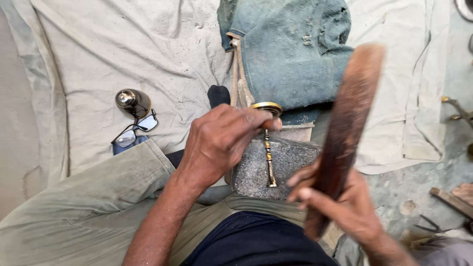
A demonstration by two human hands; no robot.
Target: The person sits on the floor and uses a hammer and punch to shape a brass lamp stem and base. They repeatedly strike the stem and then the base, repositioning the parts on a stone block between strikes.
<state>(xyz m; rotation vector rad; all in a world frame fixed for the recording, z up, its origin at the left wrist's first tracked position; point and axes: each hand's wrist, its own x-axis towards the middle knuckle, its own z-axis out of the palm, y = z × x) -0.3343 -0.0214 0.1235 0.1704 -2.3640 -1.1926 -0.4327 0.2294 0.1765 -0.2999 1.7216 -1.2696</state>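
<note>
You're gripping the brass stem piece [268,148] with your left hand [221,140]: fingers closed around the top, just under its round disc head [266,107]. The stem is standing roughly upright, long axis running down toward you, foot touching the grey stone block [276,165].

Your right hand [340,207] is wrapped tight around the lower end of the long dark wooden bat [345,133], which is angling up and away, blurred. The bat is sitting just right of the stem, not touching it as far as I can tell, so it's closing in from the right.

Left hand is the nearer one. Off to your left, glasses [134,132] and a small metal dome [132,101] are lying on the cloth [123,49].
</note>
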